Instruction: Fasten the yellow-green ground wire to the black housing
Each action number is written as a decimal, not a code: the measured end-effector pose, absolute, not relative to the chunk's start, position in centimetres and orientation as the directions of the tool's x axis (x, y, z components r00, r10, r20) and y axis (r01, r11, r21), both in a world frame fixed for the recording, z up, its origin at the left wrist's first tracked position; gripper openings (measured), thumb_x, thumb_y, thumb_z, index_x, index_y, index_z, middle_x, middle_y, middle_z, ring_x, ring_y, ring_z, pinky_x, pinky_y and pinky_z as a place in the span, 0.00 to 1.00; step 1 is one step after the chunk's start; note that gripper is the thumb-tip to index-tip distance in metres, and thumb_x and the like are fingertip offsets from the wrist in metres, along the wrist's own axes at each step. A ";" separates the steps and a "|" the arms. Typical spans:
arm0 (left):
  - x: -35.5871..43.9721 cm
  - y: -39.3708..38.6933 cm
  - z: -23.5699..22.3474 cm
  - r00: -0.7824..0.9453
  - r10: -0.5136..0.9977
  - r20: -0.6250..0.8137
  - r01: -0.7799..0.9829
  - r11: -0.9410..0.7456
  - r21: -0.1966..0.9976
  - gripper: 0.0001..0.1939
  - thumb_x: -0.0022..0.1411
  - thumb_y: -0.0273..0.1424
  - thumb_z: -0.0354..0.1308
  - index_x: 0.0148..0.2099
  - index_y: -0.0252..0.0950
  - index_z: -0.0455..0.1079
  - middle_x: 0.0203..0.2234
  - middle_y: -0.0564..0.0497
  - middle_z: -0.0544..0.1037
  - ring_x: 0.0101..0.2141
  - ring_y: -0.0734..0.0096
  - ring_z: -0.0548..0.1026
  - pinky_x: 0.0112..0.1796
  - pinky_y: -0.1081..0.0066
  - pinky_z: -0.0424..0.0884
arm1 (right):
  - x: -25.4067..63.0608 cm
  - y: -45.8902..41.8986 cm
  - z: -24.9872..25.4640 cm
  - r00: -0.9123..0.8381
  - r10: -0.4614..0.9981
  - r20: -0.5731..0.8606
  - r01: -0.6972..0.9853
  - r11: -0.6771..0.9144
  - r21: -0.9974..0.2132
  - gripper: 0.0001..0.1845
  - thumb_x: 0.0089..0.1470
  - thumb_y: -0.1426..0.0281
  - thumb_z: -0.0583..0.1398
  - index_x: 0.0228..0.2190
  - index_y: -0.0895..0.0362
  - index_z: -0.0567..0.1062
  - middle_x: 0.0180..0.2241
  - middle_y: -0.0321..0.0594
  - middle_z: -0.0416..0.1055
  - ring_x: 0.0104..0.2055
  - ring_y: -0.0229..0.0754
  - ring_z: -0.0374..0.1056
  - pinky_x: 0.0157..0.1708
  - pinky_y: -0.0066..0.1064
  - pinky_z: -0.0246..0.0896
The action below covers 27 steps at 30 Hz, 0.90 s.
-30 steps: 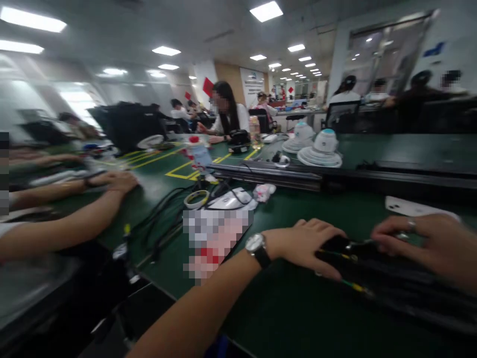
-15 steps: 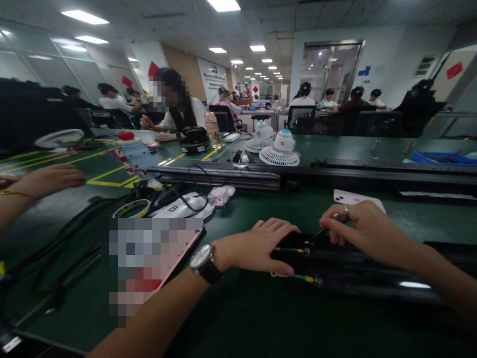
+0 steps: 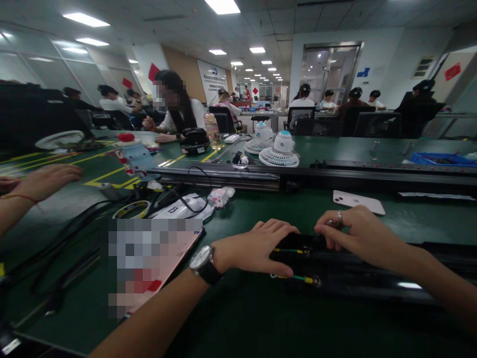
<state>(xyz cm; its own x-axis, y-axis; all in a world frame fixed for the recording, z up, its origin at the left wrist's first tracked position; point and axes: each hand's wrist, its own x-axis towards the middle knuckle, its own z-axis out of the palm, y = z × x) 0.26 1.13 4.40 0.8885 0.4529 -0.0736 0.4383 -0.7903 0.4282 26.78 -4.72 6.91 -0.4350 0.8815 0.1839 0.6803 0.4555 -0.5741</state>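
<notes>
A long black metal bar (image 3: 372, 276) lies across the green bench in front of me. My left hand (image 3: 257, 248), with a watch on its wrist, grips the bar's left end, thumb underneath and fingers on top. Two yellow-green wires with ring terminals (image 3: 298, 278) run along that end. My right hand (image 3: 357, 236), wearing a ring, pinches a small dark tool down at the terminal on top of the bar; the tool is mostly hidden by my fingers.
A white phone (image 3: 357, 201) lies behind my right hand. A black rail (image 3: 316, 179) crosses the bench, with two small white fans (image 3: 279, 149) beyond it. Cables, a tape roll (image 3: 131, 210) and a white pouch (image 3: 182, 209) sit left. Another person's hand (image 3: 40, 181) rests at far left.
The view swung right and steadied. My right hand has lowered onto the top of the bar beside the left hand's fingers. My left hand keeps its grip.
</notes>
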 end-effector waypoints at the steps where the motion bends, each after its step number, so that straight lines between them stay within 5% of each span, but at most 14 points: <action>1: 0.3 1.1 4.4 0.888 0.453 -0.076 0.439 -0.789 0.429 0.41 0.58 0.59 0.59 0.67 0.45 0.55 0.62 0.46 0.63 0.61 0.51 0.61 0.60 0.51 0.60 | 26.8 -4.7 6.9 -0.437 0.880 0.186 0.676 0.457 -0.578 0.12 0.67 0.66 0.57 0.35 0.54 0.79 0.23 0.32 0.76 0.25 0.37 0.74 0.27 0.28 0.65; 10: 0.2 1.1 4.3 0.887 0.456 -0.069 0.441 -0.794 0.420 0.42 0.58 0.59 0.59 0.67 0.45 0.55 0.63 0.45 0.63 0.62 0.50 0.61 0.59 0.51 0.60 | 27.0 -4.9 7.0 -0.476 0.824 0.308 0.666 0.566 -0.486 0.12 0.68 0.67 0.55 0.37 0.54 0.79 0.27 0.33 0.78 0.29 0.38 0.75 0.31 0.29 0.64; 27: 0.3 1.2 4.4 0.892 0.448 -0.065 0.434 -0.808 0.399 0.40 0.60 0.58 0.57 0.67 0.44 0.55 0.61 0.44 0.65 0.60 0.50 0.63 0.59 0.51 0.61 | 26.5 -5.0 6.5 -0.521 0.815 0.251 0.674 0.574 -0.465 0.12 0.69 0.68 0.56 0.36 0.55 0.78 0.24 0.30 0.75 0.25 0.36 0.72 0.29 0.29 0.61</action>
<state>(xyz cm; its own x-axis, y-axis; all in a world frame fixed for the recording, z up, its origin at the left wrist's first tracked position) 0.28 1.16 4.42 0.8919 0.4476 -0.0649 0.4344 -0.8077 0.3987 26.54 -4.99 6.55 -0.5215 0.8154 0.2512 0.6741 0.5742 -0.4646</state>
